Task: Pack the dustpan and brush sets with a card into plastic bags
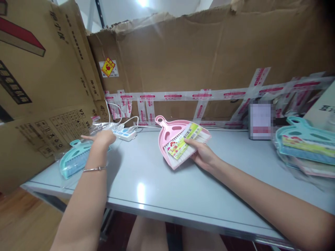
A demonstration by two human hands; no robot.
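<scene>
My right hand [202, 153] grips a pink dustpan [167, 134] with a white brush and a yellow-green label tucked in it, tilted up off the grey table [157, 181]. My left hand [102, 137] reaches far left, fingers stretched towards clear plastic bags [101, 127] by a white power strip [125, 133]. A teal dustpan set in a clear bag [74, 158] lies just left of that wrist, which wears a thin bracelet.
Taped cardboard walls stand behind the table and on the left. A stack of teal and pink dustpan sets [305, 146] lies at the right edge, next to a blurred small box [261, 120]. White cables run along the back.
</scene>
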